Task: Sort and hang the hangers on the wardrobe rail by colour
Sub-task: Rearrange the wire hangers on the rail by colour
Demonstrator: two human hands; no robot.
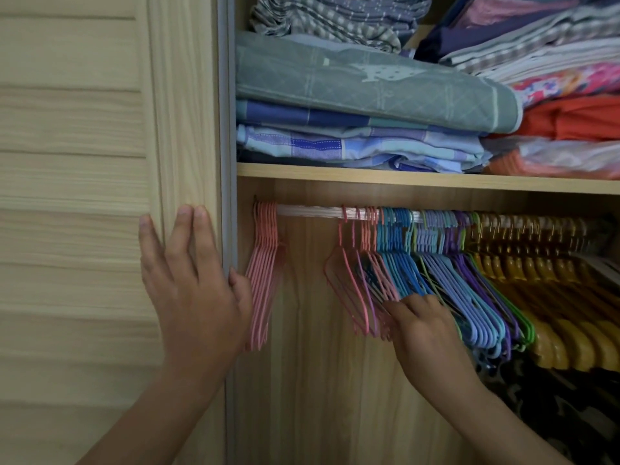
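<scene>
A silver wardrobe rail [308, 211] runs under the shelf. At its far left hangs a tight bunch of pink hangers [265, 273]. After a bare gap come a few more pink hangers [345, 286], then blue hangers [399, 263], lilac and purple hangers [469, 286], a green one, and yellow hangers [550, 297] at the right. My left hand [191, 283] rests flat on the wooden door with straight fingers, thumb at its edge. My right hand [426, 327] reaches among the lower bars of the pink and blue hangers, fingers curled on them.
The slatted wooden wardrobe door [77, 196] fills the left. A shelf [419, 177] above the rail carries stacks of folded bedding [369, 95]. Dark patterned fabric [553, 407] lies below the yellow hangers. The wardrobe back panel [312, 380] shows behind the gap.
</scene>
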